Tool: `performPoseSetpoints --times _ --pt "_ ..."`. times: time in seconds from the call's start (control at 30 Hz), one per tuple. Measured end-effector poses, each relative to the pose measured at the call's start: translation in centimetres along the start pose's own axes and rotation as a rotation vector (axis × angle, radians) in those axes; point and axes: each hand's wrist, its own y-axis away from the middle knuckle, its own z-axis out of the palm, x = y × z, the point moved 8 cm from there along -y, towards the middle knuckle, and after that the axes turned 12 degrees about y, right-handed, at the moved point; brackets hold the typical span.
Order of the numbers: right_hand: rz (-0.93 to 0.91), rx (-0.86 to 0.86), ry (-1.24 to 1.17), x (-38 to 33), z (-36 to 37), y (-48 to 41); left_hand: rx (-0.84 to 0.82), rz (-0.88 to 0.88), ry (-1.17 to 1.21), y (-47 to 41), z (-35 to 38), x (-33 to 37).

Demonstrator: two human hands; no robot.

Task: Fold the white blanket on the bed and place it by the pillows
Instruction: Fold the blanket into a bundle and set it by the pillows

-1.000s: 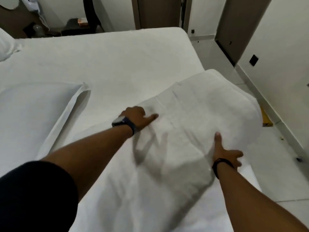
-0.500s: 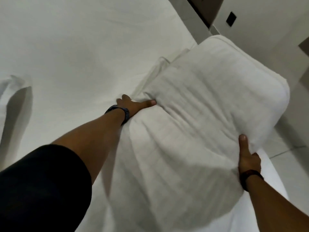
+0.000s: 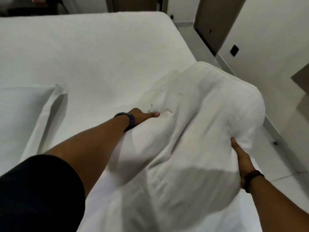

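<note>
The white blanket (image 3: 205,131) is a thick folded bundle at the bed's right side, bulging upward between my hands. My left hand (image 3: 142,117) grips its left edge, thumb on top and fingers tucked underneath. My right hand (image 3: 240,154) clasps the bundle's right side from below, with only the thumb and palm edge showing. A white pillow (image 3: 21,118) lies flat at the left of the bed (image 3: 93,52).
The bed's far right corner ends near a tiled floor (image 3: 284,158) strip along a white wall with a black socket (image 3: 234,50). Brown doors (image 3: 217,19) stand beyond the bed. Dark furniture sits at the top left.
Both hands went from lying flat on top of the blanket to gripping its sides, and the bundle has lifted and bunched up. The view tilted down, then back up.
</note>
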Motion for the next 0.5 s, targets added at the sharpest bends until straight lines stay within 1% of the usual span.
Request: performPoseSetpoints --times 0.13,0.2,0.27,0.33,0.37,0.43,0.5 --pt "-0.041 -0.065 0.088 -4.8 2.8 4.6 0.047 0.042 0.018 5.0 -4.5 0.2" --pt "-0.057 -0.076 0.146 -7.4 5.0 7.9 0.068 0.08 0.046 8.7 -8.3 -0.4" --pt "-0.13 -0.095 0.234 -10.5 6.9 11.5 0.077 0.111 0.083 11.9 -11.6 -1.1" --pt "-0.211 -0.022 0.343 -13.4 9.1 15.2 0.07 0.15 0.159 16.2 -15.8 -2.7" --pt "-0.242 0.001 0.381 -14.8 10.7 17.5 0.07 0.174 0.191 18.5 -18.2 -3.7" --pt "-0.291 -0.032 0.434 -17.7 15.6 22.5 0.09 0.22 0.229 23.1 -23.7 -6.3" --pt "-0.364 -0.018 0.467 -20.4 20.0 27.0 0.154 0.281 0.192 27.7 -29.2 -8.0"
